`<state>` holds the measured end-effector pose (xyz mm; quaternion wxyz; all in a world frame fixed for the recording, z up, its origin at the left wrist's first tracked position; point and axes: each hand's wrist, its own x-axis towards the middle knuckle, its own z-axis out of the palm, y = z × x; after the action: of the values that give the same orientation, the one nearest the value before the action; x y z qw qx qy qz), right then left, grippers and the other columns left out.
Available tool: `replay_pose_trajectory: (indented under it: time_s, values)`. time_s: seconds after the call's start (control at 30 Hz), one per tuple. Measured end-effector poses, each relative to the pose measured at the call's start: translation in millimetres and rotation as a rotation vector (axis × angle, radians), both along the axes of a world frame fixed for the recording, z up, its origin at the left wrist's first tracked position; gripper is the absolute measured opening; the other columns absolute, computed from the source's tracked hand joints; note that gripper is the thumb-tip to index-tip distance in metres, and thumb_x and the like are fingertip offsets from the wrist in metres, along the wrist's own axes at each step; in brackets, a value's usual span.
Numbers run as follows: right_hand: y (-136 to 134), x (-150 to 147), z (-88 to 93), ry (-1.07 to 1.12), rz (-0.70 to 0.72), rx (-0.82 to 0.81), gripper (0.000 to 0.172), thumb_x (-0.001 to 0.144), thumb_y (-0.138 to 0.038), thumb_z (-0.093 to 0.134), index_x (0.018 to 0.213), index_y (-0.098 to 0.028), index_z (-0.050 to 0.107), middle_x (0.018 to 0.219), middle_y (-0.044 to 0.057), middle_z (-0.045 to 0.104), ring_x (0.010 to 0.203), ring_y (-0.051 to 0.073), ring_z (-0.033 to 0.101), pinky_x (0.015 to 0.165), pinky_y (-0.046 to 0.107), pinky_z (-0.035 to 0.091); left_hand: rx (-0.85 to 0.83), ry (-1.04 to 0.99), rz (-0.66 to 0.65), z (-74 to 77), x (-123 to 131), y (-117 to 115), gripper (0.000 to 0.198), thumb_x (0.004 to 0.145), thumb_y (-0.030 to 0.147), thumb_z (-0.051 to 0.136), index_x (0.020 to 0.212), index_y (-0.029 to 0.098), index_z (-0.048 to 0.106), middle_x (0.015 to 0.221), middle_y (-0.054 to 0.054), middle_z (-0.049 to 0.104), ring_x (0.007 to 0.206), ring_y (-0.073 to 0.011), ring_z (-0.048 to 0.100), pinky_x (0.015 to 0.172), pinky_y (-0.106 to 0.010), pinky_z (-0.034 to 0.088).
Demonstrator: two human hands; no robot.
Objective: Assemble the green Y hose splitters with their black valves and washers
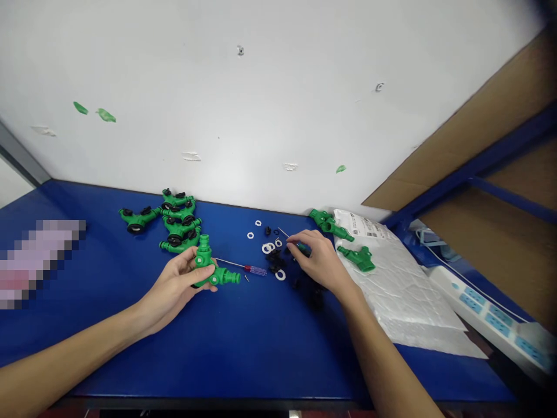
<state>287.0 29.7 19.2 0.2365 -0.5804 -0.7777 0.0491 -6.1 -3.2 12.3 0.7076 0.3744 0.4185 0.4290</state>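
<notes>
My left hand point(185, 278) is wrapped round a green Y-shaped fitting point(204, 259), its branches pointing up and right. Over the small parts, my right hand point(317, 258) has thumb and forefinger close together; whatever lies between them is too small to name. White rings point(280, 275) and black parts point(275, 259) lie beside its fingertips. A screwdriver with a clear purple and red handle point(257, 270) rests between the hands, near a small screw point(246, 278). Another thin metal shaft point(282, 232) shows just beyond the right fingertips.
Green fittings with black knobs point(176, 226) stand grouped at the back left. More green fittings point(357, 257) lie at the right, by a white padded bag point(400, 290). A power strip point(487, 313) is at the far right. A white wall point(261, 116) bounds the blue table point(209, 354).
</notes>
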Motion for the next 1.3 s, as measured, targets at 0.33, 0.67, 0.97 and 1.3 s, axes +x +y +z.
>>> replay_pose_trajectory:
  time_s: [0.33,0.67,0.97,1.3]
  values:
    - [-6.0,14.8,23.7,-0.023,-0.014,-0.059,0.016,0.089,-0.025,0.054,0.084,-0.019,0.069,0.081,0.005,0.069,0.074,0.021,0.063,0.071,0.034,0.049,0.063,0.12,0.006,1.2,0.2,-2.0,0.048,0.073,0.033,0.079,0.114,0.021,0.057,0.083,-0.001,0.064,0.071,-0.0151,0.054,0.067,-0.029,0.042]
    - [5.4,31.4,3.3,-0.168,-0.006,-0.229,0.008,0.084,-0.021,0.064,0.085,-0.02,0.071,0.098,0.007,0.064,0.095,0.025,0.056,0.089,0.043,0.045,0.046,0.161,-0.038,1.6,1.5,-5.4,0.061,0.075,0.037,0.076,0.126,0.022,0.046,0.087,-0.001,0.064,0.072,-0.0157,0.053,0.067,-0.032,0.043]
    - [5.7,30.2,-3.1,-0.323,0.01,-0.215,0.011,0.082,-0.02,0.067,0.085,-0.024,0.077,0.111,0.011,0.056,0.104,0.031,0.048,0.088,0.049,0.044,0.03,0.167,-0.031,3.5,2.5,-3.6,0.059,0.073,0.039,0.077,0.12,0.021,0.046,0.086,-0.001,0.063,0.072,-0.0156,0.053,0.067,-0.032,0.043]
    - [6.4,30.0,-7.0,-0.265,0.042,-0.249,0.012,0.082,-0.017,0.065,0.087,-0.023,0.075,0.109,0.01,0.059,0.104,0.03,0.049,0.089,0.049,0.043,0.035,0.159,-0.04,0.5,1.7,-3.4,0.055,0.073,0.038,0.077,0.116,0.021,0.047,0.085,0.0,0.063,0.073,-0.0155,0.053,0.067,-0.032,0.043]
